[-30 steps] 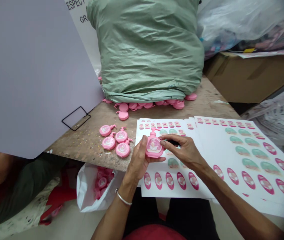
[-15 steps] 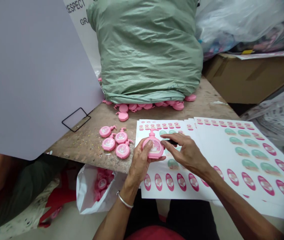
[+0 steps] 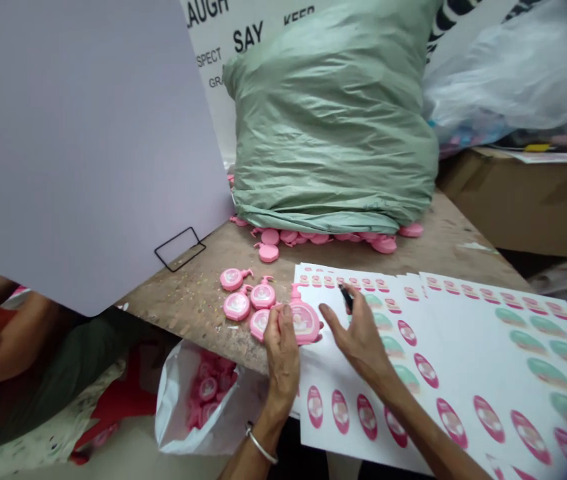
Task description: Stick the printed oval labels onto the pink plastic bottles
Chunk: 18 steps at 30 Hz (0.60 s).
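My left hand [image 3: 283, 357] grips a pink toy pump bottle [image 3: 307, 321], thumb and fingers at its left side; a printed label shows on the bottle's front. Just right of it, apart from the bottle, is my right hand [image 3: 366, 337]. A small black tool [image 3: 347, 297] sits between its fingers, while the thumb is spread away; the tool's exact kind does not show. Beneath the hands lie white sticker sheets [image 3: 463, 333] with pink oval and green stickers. Several labelled pink bottles [image 3: 263, 292] rest on the table left of my left hand.
A big green sack [image 3: 333, 147] stands at the back, with plain pink bottles [image 3: 318, 238] under its front edge. To the left is a large pale board [image 3: 88, 147]. Below the table edge hangs a white bag [image 3: 170, 400] holding pink bottles. A person's arm [image 3: 8, 353] shows far left.
The view has shifted, so the scene sits lower and further right. My left hand has moved left with the bottle, closer to the labelled ones. My right hand has drawn away from the bottle.
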Motion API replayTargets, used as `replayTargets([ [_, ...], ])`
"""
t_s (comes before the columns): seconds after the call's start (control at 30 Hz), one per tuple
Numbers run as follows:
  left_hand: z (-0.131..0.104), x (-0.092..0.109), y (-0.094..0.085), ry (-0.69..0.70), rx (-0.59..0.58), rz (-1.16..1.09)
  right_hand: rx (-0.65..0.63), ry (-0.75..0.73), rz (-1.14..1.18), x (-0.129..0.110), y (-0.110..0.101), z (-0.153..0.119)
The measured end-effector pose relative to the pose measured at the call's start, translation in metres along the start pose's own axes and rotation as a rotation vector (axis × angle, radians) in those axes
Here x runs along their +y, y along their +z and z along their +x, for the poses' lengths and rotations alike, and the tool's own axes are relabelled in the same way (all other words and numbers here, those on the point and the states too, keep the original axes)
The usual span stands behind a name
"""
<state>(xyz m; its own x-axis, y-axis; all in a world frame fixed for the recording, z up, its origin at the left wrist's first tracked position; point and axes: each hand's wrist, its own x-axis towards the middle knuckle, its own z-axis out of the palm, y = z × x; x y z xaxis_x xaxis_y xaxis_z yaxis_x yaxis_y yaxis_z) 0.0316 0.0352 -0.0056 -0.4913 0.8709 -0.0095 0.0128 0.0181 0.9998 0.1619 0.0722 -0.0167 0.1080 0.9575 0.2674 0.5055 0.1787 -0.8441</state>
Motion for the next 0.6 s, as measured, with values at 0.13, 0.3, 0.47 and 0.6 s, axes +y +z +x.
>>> replayTargets([
  [0.13, 0.058, -0.008, -0.049, 0.181, 0.117, 0.357, -0.184, -0.039, -0.120, 0.015, 0.000, 0.039],
  [0.3, 0.115, -0.023, -0.080, 0.261, 0.155, 0.600, -0.353, -0.102, -0.348, 0.001, 0.061, 0.100],
  [0.47, 0.125, -0.031, -0.085, 0.382, 0.234, 0.689, -0.292, -0.065, -0.456, -0.017, 0.141, 0.143],
  [0.6, 0.105, -0.022, -0.094, 0.538, 0.280, 0.572, -0.311, -0.015, -0.438, -0.028, 0.168, 0.156],
])
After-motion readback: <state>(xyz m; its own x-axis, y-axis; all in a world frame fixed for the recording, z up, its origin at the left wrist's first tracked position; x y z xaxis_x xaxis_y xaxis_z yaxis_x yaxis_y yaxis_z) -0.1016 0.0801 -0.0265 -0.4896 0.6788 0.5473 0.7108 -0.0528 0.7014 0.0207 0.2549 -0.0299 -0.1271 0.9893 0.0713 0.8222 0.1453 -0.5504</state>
